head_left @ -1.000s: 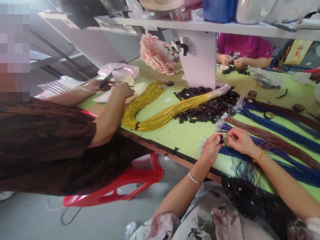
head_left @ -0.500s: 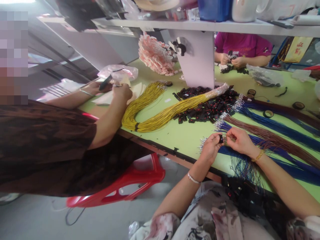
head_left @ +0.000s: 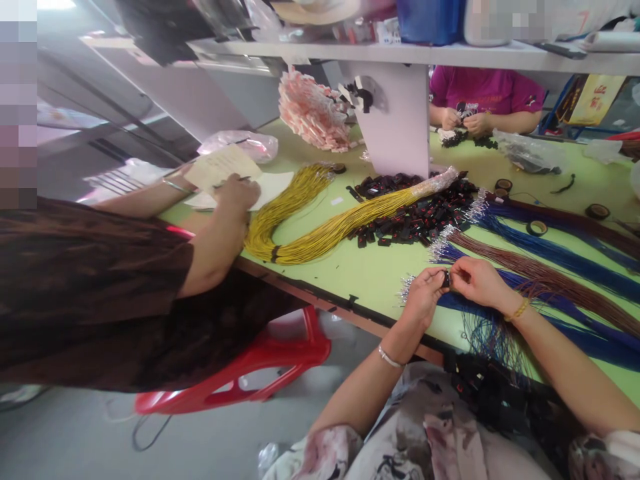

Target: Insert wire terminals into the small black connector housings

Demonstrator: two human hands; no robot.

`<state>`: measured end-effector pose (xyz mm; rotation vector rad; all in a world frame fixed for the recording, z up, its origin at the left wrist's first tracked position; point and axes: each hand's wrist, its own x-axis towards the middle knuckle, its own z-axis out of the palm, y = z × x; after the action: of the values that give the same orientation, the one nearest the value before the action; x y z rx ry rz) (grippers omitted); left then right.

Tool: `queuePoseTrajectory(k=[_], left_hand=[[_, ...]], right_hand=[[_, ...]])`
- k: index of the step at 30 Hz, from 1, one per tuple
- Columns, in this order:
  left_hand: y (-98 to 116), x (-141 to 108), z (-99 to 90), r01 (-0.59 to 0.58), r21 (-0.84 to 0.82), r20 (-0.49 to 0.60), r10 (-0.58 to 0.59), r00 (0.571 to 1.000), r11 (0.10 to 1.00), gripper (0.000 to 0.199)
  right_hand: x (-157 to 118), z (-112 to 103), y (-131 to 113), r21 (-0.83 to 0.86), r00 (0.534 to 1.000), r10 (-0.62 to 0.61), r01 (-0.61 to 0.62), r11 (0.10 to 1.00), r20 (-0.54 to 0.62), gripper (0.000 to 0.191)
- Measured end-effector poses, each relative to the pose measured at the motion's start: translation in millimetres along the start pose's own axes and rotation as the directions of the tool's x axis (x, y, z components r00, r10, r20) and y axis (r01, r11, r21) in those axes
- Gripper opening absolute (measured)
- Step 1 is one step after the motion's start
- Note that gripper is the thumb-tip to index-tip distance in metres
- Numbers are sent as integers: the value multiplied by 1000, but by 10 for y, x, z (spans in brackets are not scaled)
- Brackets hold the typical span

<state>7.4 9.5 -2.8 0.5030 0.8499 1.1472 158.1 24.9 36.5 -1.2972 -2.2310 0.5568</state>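
Note:
Between thumb and fingers, my left hand [head_left: 423, 297] grips a small black plastic connector housing [head_left: 446, 279]. My right hand [head_left: 477, 281] is pinched closed at the housing's right side; whatever sits in its fingertips is too small to make out. Beneath both hands lie bundles of blue wires [head_left: 560, 333] with silvery terminals [head_left: 406, 288] at their left ends. A brown wire bundle [head_left: 530, 270] runs just beyond my right hand. Loose wire ends [head_left: 493, 340] hang over the table edge below my wrists.
Black housings [head_left: 405, 223] are heaped beside a yellow wire bundle [head_left: 320, 233]. More black parts [head_left: 495, 393] rest by my lap. At left a co-worker's hand [head_left: 237, 193] holds a pen over paper [head_left: 220, 167]. Tape rolls [head_left: 537, 227], a shelf post [head_left: 395, 120] and a red stool [head_left: 240, 373] stand around.
The black housing has turned slightly and shifted right, and my fingertips have come closer together. The co-worker at left has raised a sheet of paper into view.

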Motion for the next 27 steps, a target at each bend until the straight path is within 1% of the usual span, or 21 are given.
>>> queuePoseTrajectory(k=[6, 12, 14, 15, 17, 19, 20, 21, 22, 23, 24, 25, 26, 27], left_hand=[[-1, 5, -2, 5, 4, -6, -5, 1000, 1000, 29], [15, 0, -1, 8, 90, 3, -8, 1000, 996, 28], [13, 2, 9, 8, 109, 7, -8, 1000, 994, 28], [10, -9, 19, -12, 123, 1, 12, 1000, 992, 28], [4, -74, 49, -97, 172, -13, 101, 995, 980, 27], [1, -217, 84, -229, 267, 1, 237, 972, 936, 24], [0, -314, 101, -304, 333, 40, 309, 950, 893, 21], [-2, -423, 117, -383, 406, 116, 369, 922, 830, 18], [-9, -536, 132, -474, 473, 234, 413, 880, 742, 16], [-23, -645, 147, -575, 511, 409, 408, 816, 639, 19], [-46, -742, 162, -679, 507, 601, 347, 720, 531, 24], [-78, -820, 179, -781, 453, 772, 249, 584, 429, 28], [-119, -877, 197, -862, 376, 891, 123, 437, 341, 30], [-166, -914, 216, -918, 295, 951, 9, 309, 266, 29]], right_hand=[[8, -62, -27, -12, 999, 25, -25, 1000, 29, 10], [14, -31, -45, -24, 998, 54, -53, 998, 45, 11], [27, -56, -20, 1, 996, 53, -54, 999, 78, 12], [37, -78, 1, 22, 993, 54, -57, 998, 108, 15], [61, -138, 60, 61, 981, 58, -71, 996, 186, 24], [82, -201, 131, 79, 968, 58, -79, 994, 245, 29], [89, -230, 168, 80, 965, 59, -82, 993, 257, 29], [95, -253, 204, 76, 964, 62, -85, 993, 258, 28], [100, -269, 235, 72, 965, 69, -90, 993, 252, 27], [103, -277, 261, 67, 967, 80, -99, 993, 242, 26], [106, -276, 279, 58, 969, 89, -106, 993, 232, 25], [109, -265, 285, 45, 970, 94, -106, 993, 224, 25], [112, -244, 280, 26, 972, 91, -99, 995, 218, 25], [113, -214, 260, -1, 973, 87, -89, 996, 213, 25]])
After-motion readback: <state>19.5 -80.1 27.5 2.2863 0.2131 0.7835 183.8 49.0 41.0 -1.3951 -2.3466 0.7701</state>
